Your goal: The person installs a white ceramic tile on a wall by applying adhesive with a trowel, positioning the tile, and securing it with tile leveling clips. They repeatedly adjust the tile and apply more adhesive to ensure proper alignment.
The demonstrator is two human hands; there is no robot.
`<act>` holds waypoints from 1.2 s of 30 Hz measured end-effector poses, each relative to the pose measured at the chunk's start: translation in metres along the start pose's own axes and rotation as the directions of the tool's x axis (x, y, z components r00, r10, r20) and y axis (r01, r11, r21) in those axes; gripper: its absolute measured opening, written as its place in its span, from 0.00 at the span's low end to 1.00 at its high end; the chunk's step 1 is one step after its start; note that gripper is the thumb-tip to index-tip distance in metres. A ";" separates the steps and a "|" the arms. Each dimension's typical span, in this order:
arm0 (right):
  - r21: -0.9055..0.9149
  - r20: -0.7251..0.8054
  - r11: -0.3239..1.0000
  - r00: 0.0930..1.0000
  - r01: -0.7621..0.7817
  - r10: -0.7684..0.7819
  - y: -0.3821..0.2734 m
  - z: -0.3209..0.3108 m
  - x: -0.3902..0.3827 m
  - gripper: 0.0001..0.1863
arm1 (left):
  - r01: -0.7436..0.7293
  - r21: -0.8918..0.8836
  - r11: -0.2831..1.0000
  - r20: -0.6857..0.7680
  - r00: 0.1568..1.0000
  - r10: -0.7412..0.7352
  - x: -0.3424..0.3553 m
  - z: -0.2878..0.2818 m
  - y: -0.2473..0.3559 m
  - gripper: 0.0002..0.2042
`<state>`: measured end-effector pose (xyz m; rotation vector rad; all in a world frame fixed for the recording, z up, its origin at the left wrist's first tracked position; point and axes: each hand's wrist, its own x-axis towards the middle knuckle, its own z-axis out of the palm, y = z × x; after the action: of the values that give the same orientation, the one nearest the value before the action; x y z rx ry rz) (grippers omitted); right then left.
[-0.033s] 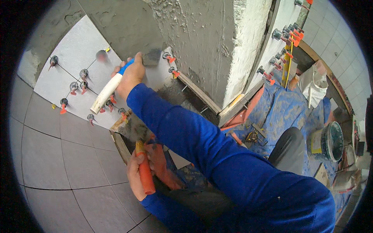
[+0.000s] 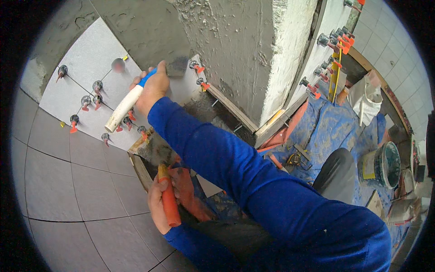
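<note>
My right hand (image 2: 152,90) grips a trowel with a long white and blue handle (image 2: 121,113); its grey metal blade (image 2: 176,65) rests at the wet mortar (image 2: 136,31) above white tiles (image 2: 74,86). Black and red levelling clips (image 2: 85,102) stand along the tile joints. Lower down, my left hand (image 2: 158,204) is wrapped round an orange handled tool (image 2: 170,204) with a yellowish end; whatever is beyond that end is hard to make out.
A mortar-coated column (image 2: 240,54) with a clipped tile strip (image 2: 303,68) rises at centre right. Grey tiles (image 2: 68,190) lie at left. On a blue sheet (image 2: 317,127) at right are a white sack (image 2: 364,95), a bucket (image 2: 380,165), small tools and a yellow level (image 2: 336,77).
</note>
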<state>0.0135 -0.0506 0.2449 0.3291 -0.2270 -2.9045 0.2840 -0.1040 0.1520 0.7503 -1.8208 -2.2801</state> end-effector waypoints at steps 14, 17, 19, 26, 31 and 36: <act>0.020 -0.018 0.999 0.999 -0.032 0.033 -0.007 -0.009 0.003 0.22 | 0.004 -0.025 1.000 0.055 0.999 -0.003 0.006 0.002 0.000 0.26; 0.027 -0.016 0.999 0.999 -0.032 0.032 -0.006 -0.011 0.006 0.23 | -0.013 -0.020 1.000 0.028 1.000 0.013 0.004 0.006 -0.001 0.28; 0.034 -0.006 0.999 1.000 -0.028 0.028 -0.006 -0.011 0.008 0.23 | -0.033 -0.004 0.999 0.051 0.998 0.033 0.005 0.008 -0.001 0.28; 0.050 -0.024 0.998 0.999 -0.036 0.038 -0.012 -0.002 0.002 0.23 | -0.012 -0.006 1.000 0.049 0.999 0.012 0.006 0.006 0.000 0.28; 0.058 -0.066 0.998 0.997 -0.036 0.040 -0.015 0.002 0.000 0.23 | -0.011 0.000 1.000 -0.012 1.000 0.011 0.005 0.007 -0.001 0.29; 0.008 -0.077 1.000 0.997 -0.025 0.025 -0.016 0.005 0.006 0.21 | 0.000 -0.075 0.997 -0.001 1.000 0.000 0.003 0.010 0.002 0.26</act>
<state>0.0038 -0.0363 0.2453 0.4351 -0.2276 -2.8603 0.2766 -0.0971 0.1543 0.7394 -1.7237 -2.3332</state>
